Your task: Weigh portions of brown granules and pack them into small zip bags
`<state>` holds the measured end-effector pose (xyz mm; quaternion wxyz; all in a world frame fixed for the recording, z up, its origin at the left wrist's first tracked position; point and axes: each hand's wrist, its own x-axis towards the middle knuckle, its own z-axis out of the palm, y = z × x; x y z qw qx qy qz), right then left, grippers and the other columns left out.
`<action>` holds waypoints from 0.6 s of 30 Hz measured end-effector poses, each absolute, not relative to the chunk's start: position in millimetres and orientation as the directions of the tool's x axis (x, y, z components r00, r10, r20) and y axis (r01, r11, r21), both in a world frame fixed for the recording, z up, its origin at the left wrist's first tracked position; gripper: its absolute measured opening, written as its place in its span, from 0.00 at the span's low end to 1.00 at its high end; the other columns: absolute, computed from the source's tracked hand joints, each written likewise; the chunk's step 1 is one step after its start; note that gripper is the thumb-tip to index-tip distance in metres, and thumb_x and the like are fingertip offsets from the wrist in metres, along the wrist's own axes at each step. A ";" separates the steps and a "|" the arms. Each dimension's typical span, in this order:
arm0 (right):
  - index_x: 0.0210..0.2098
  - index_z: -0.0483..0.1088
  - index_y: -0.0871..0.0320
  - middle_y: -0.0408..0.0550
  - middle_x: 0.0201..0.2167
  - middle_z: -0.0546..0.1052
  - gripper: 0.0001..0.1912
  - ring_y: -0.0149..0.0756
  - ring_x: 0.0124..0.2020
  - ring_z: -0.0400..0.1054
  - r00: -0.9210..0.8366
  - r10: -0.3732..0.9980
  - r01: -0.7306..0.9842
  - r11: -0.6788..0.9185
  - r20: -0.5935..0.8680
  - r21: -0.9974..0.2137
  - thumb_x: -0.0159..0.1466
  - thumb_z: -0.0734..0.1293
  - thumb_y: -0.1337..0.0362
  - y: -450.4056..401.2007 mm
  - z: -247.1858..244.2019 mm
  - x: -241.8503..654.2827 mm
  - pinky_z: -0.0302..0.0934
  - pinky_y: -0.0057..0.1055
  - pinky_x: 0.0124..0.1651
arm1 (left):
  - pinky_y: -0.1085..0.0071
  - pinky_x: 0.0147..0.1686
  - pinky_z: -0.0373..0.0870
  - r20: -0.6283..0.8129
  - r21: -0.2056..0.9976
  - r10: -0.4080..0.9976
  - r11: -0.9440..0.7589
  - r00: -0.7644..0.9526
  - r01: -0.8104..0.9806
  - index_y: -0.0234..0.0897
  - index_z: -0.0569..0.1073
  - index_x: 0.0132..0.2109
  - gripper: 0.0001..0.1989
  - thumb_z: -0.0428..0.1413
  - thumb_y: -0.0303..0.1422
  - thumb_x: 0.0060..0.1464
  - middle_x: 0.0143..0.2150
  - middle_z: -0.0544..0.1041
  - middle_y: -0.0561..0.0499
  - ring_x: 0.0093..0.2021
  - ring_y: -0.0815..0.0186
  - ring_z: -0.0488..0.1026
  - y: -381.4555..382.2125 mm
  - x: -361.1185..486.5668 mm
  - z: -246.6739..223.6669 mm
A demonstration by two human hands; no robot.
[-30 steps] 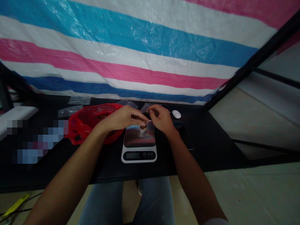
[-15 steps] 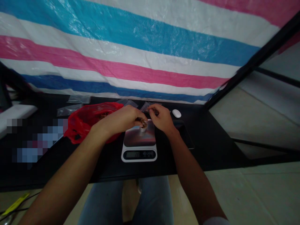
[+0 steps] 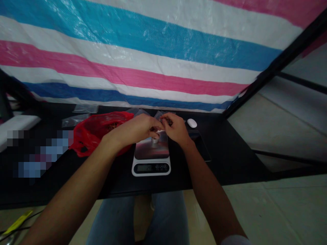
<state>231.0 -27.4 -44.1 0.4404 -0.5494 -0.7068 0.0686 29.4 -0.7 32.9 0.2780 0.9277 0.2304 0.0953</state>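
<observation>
A white kitchen scale (image 3: pixel 151 167) with a steel plate lies on the black table, and a small pale cup (image 3: pixel 155 140) stands on that plate. Over the cup, my left hand (image 3: pixel 143 127) has its thumb and fingers closed on brown dried bits, its fingertips close to the rim; the cup's contents are mostly hidden. Beside it, my right hand (image 3: pixel 176 128) is curled around more brown dried bits, with its fingertips close to the left hand's. Behind my left forearm, an open red plastic bag (image 3: pixel 88 132) holds brown dried material.
Clear zip bags (image 3: pixel 76 119) lie along the back of the table (image 3: pixel 230 160). A white computer mouse (image 3: pixel 192 123) and a dark flat tablet-like device (image 3: pixel 203 148) are to the right. A striped tarp (image 3: pixel 163 64) hangs behind. A blurred-out item lies at left.
My left hand has shifted slightly right, its fingers now covering more of the cup and nearer the right hand. The right hand has barely moved.
</observation>
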 end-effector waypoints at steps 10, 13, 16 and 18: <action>0.39 0.78 0.56 0.48 0.38 0.83 0.10 0.41 0.40 0.75 -0.035 0.842 0.720 0.395 0.539 -0.571 0.65 0.64 0.69 -29.0 -41.7 231.8 0.66 0.36 0.44 | 0.69 0.46 0.70 0.231 0.456 0.463 -0.829 0.856 0.325 0.36 0.83 0.44 0.16 0.53 0.39 0.68 0.44 0.85 0.46 0.43 0.60 0.80 -0.1 19.0 30.8; 0.39 0.78 0.55 0.47 0.38 0.83 0.09 0.40 0.38 0.75 -0.023 0.835 0.725 0.393 0.549 -0.566 0.65 0.64 0.69 -29.1 -42.4 232.7 0.66 0.35 0.43 | 0.66 0.45 0.71 0.192 0.381 0.601 -0.774 0.776 0.505 0.36 0.82 0.42 0.19 0.50 0.41 0.68 0.40 0.84 0.45 0.40 0.58 0.79 5.8 -10.2 31.4; 0.39 0.78 0.56 0.48 0.37 0.83 0.10 0.40 0.37 0.74 -0.031 0.834 0.724 0.399 0.551 -0.563 0.65 0.64 0.69 -29.8 -42.5 232.0 0.65 0.35 0.42 | 0.66 0.45 0.73 -0.001 0.381 0.687 -0.671 0.726 0.636 0.39 0.83 0.45 0.15 0.52 0.34 0.63 0.45 0.85 0.45 0.43 0.57 0.81 13.1 -45.9 16.8; 0.39 0.78 0.56 0.49 0.38 0.83 0.10 0.40 0.38 0.75 -0.042 0.838 0.724 0.400 0.543 -0.562 0.66 0.64 0.69 -30.4 -42.5 230.9 0.65 0.35 0.42 | 0.68 0.43 0.75 -0.127 0.402 0.706 -0.606 0.697 0.686 0.40 0.83 0.47 0.14 0.57 0.32 0.55 0.46 0.85 0.45 0.41 0.57 0.82 15.5 -62.2 2.3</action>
